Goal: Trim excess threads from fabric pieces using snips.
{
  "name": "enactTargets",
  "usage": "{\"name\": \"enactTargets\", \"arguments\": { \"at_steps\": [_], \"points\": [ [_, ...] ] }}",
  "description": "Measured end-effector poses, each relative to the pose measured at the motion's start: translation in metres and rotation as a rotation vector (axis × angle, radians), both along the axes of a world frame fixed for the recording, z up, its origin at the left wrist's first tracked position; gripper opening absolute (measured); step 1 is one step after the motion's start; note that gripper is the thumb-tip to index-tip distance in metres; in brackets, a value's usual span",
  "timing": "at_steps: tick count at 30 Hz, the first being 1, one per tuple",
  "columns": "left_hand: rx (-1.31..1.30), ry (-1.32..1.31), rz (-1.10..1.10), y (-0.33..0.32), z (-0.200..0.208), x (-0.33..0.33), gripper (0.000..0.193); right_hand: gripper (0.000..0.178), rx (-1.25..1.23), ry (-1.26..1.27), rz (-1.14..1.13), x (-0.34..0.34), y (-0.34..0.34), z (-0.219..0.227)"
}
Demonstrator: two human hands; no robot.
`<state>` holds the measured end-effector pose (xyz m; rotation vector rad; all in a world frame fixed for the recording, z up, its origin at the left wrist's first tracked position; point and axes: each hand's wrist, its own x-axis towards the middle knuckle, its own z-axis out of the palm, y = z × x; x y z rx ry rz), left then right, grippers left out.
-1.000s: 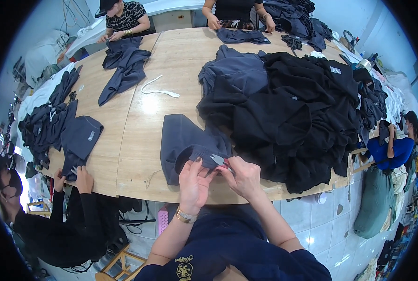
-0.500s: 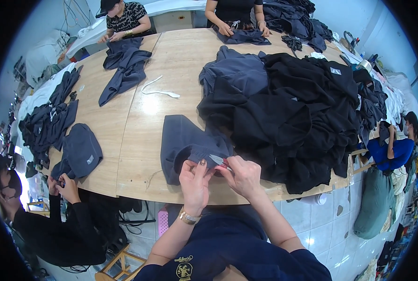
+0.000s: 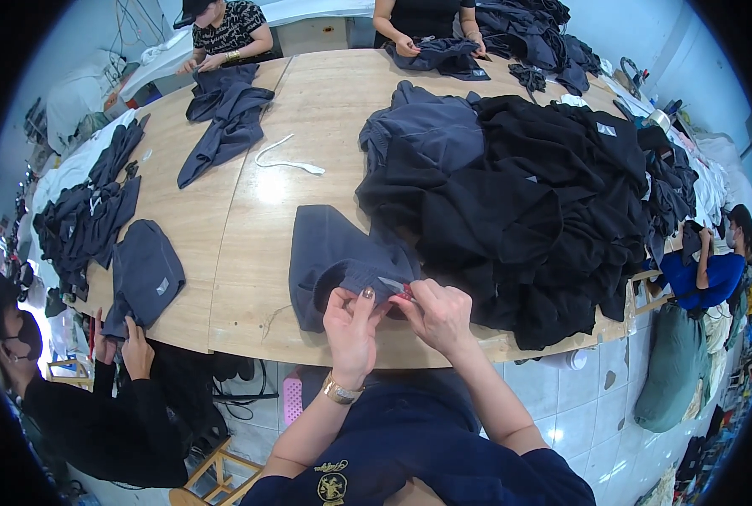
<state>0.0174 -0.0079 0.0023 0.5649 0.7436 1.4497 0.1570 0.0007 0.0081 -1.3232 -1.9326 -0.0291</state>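
Note:
A dark grey-blue garment [image 3: 318, 240] lies at the near edge of the wooden table in front of me. My left hand [image 3: 350, 333] pinches its ribbed edge between thumb and fingers. In my right hand [image 3: 439, 316] is a small pair of thread snips [image 3: 401, 292] with red on the handle. Their pale blades point left and lie against the ribbed cloth, just beside my left fingertips. My fingers hide most of the handle, and I cannot tell whether the blades are apart.
A large heap of black garments [image 3: 511, 228] rises right of my hands, with a grey-blue one [image 3: 426, 126] behind. A white cord [image 3: 287, 165] lies mid-table. Co-workers handle garments at the left [image 3: 144, 274], far side [image 3: 435, 56] and right. A green sack [image 3: 675, 367] stands on the floor.
My hands and the snips have barely moved. The co-worker at the left has shifted their hands on the cloth. The co-worker at the far middle has lifted and turned their garment.

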Motion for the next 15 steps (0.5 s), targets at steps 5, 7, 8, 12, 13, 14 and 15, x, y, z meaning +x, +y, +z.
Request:
{"name": "enactTargets", "arguments": {
  "at_steps": [5, 7, 8, 12, 13, 14, 15],
  "points": [
    [-0.078, -0.076, 0.009, 0.0014, 0.0092, 0.0007, 0.009, 0.026, -0.089, 0.231, -0.040, 0.0009, 0.0001, -0.0058],
    [-0.083, -0.080, 0.000, 0.0012, 0.0091, -0.0003, 0.009, 0.025, -0.053, 0.144, -0.026, 0.0013, 0.0004, -0.0027],
    [-0.085, -0.080, -0.001, 0.0011, 0.0093, -0.0003, 0.010, 0.025, -0.052, 0.144, -0.026, 0.0012, 0.0003, -0.0018],
    [-0.076, -0.061, -0.012, 0.0007, 0.0060, -0.0017, 0.010, 0.022, -0.071, 0.047, 0.004, 0.0007, -0.0006, 0.0024],
    [-0.076, -0.060, -0.010, 0.0007, 0.0069, -0.0020, 0.010, 0.021, -0.081, 0.021, 0.008, 0.0006, -0.0007, 0.0029],
    [-0.087, -0.078, -0.012, 0.0012, 0.0087, -0.0017, 0.010, 0.021, -0.082, 0.021, 0.007, -0.0003, -0.0007, 0.0027],
    [-0.098, -0.095, -0.014, 0.0017, 0.0101, -0.0015, 0.009, 0.022, -0.132, 0.183, -0.008, -0.0020, -0.0006, 0.0024]
  ]
}}
